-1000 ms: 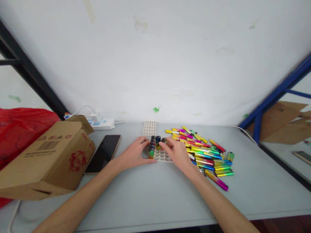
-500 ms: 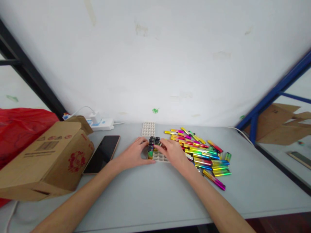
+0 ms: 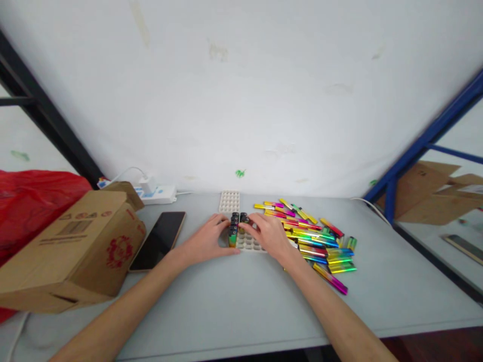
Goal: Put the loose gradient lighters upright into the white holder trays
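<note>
A pale tray with rows of round-cornered pockets (image 3: 249, 245) lies on the table between my hands. Along its left side stands a column of upright lighters (image 3: 233, 231) with black tops and shiny coloured bodies. My left hand (image 3: 209, 239) brackets that side, fingers at the back and thumb along the front edge, holding the tray steady. At the second column, my right hand (image 3: 266, 234) pinches a black-topped lighter (image 3: 244, 219) among the pockets; its fingers partly cover it. Many loose metallic lighters (image 3: 311, 239) lie in a pile just right of my right hand.
A second pocketed tray (image 3: 229, 201) lies behind, near the wall. To the left are a phone (image 3: 160, 241), a cardboard box (image 3: 83, 241), a red plastic bag (image 3: 37, 188) and a power strip (image 3: 160, 194). A blue metal frame (image 3: 390, 198) stands at the right.
The view has shifted slightly. My right hand has moved very little over the second column, its fingers lying a bit closer to the lighter tops. My left hand stays in place.
</note>
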The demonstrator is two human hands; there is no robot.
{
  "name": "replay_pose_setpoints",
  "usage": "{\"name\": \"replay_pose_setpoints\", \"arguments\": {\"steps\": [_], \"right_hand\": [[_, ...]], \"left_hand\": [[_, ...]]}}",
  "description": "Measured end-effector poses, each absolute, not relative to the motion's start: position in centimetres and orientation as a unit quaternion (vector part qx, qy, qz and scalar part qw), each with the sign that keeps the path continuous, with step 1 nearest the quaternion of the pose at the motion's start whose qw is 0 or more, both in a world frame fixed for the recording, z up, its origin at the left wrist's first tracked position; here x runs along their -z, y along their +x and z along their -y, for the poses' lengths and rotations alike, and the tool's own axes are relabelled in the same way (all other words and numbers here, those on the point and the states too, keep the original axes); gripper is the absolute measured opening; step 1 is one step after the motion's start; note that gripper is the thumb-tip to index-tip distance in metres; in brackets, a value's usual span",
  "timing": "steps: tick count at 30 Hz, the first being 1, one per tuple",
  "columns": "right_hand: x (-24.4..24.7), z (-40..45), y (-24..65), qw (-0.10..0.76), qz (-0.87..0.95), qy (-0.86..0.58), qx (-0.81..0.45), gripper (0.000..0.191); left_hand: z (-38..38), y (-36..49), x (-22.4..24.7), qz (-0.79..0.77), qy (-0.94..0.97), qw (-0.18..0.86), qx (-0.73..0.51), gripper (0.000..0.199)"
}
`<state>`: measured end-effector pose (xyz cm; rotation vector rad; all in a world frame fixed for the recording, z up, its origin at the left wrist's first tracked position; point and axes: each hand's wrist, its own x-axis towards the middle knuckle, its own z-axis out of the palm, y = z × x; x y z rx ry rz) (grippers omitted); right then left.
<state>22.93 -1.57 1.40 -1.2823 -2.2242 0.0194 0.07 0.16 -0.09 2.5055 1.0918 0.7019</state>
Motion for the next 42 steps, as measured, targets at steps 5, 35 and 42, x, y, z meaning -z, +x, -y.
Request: {"name": "replay_pose_setpoints", "arguments": {"steps": [5,35,42], "right_hand": [[-1.5,1.2,23.1,0.256,0.829,-0.497,-0.030,0.044],[-5.2,2.1,24.9,0.311,0.798,-0.511,-0.071,0.049],[-4.2,2.2,24.7,0.312,0.821,-0.468,-0.099,0.046]], "left_hand": [[-0.3,-0.1,0.5,-0.375,0.877,0.161,-0.255,0.067],[-0.3,-0.1,0.1,-0.379,0.878,0.167,-0.238,0.064],[-0.3,-0.1,0.3,-0.369,0.879,0.171,-0.247,0.063]]}}
